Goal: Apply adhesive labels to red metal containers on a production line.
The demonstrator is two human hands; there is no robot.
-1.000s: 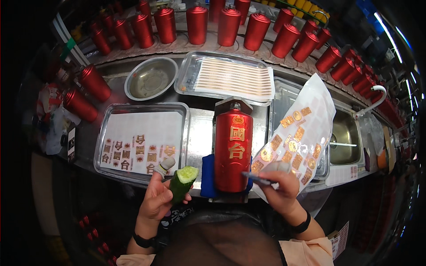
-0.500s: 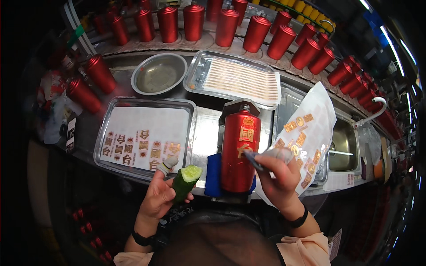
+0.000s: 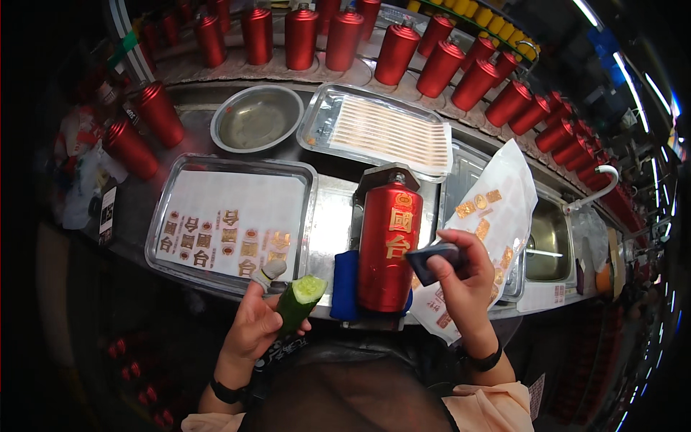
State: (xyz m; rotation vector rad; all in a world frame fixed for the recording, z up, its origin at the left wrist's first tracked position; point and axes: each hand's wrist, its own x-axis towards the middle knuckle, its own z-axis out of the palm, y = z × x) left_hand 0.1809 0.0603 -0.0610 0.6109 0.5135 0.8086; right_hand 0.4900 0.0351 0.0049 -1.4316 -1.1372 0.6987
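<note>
A red metallic bottle with gold characters down its front leans back on a metal stand in front of me. My left hand grips a cut green cucumber, its pale wet end facing up. A whitish finger cot covers one fingertip of that hand. In my right hand is a small dark flat scraper, pinched between thumb and fingers beside the bottle's right edge. Whether the scraper touches the bottle is unclear.
Left lies a metal tray with gold character stickers on white paper. Behind are a metal bowl and a tray of striped strips. A sticker sheet and a sink lie right. A blue cloth sits under the bottle. Red bottles line the back.
My right hand has drawn the scraper slightly right, off the lower gold character, and turned it. The red bottles at the back have shifted left. My left hand keeps the cucumber nearly still.
</note>
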